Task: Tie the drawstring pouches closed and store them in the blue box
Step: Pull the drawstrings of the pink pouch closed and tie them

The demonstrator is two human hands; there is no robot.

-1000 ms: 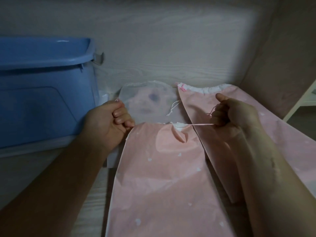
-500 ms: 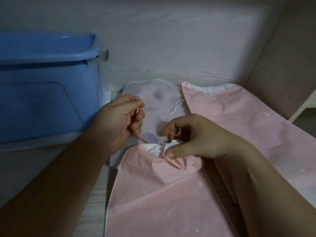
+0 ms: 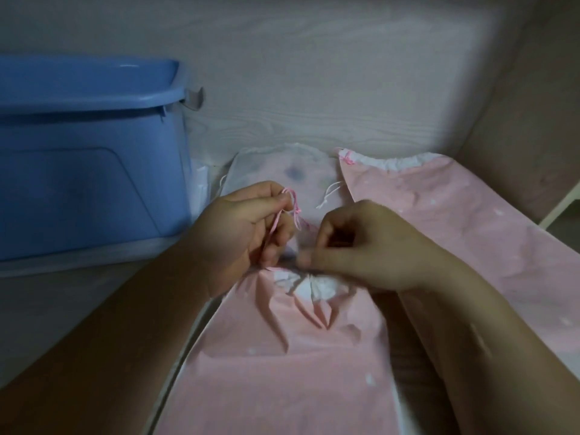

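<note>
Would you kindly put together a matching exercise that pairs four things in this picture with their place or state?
Things:
1. blue box
2. front pink pouch
3. pink drawstring
4. pale pouch

Place or state:
a. pinched in the left hand
b. stands at the far left
c. nearest the camera, mouth gathered
d. has white cords

Pairs: 1-b, 2-c, 3-a, 4-d

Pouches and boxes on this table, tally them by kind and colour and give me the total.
Pink pouches: 2, one gathered shut in front, one flat on the right
Pale see-through pouch: 1
Blue box: 1
Total: 4
</note>
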